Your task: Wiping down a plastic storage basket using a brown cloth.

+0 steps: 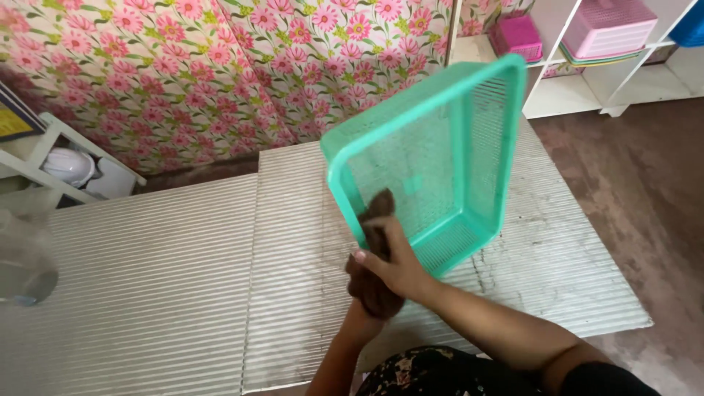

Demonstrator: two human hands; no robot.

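Head view
Basket (440, 154): green mesh tray, empty, tilted on edge above the ribbed table (161, 279).
Cloth (374, 249): dark brown, pressed on the basket's near rim.
Right hand (392, 264): closed around cloth and rim.
Left hand: hidden beneath the cloth; grip cannot be told.
Shelf (587, 81): pink baskets (609, 26), contents unseen.

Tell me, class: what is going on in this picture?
A person tilts a green mesh basket up on one end over a ribbed metal table. The right hand presses a dark brown cloth against the basket's rim. The left hand is mostly hidden beneath the cloth. Pink baskets sit on white shelves behind.
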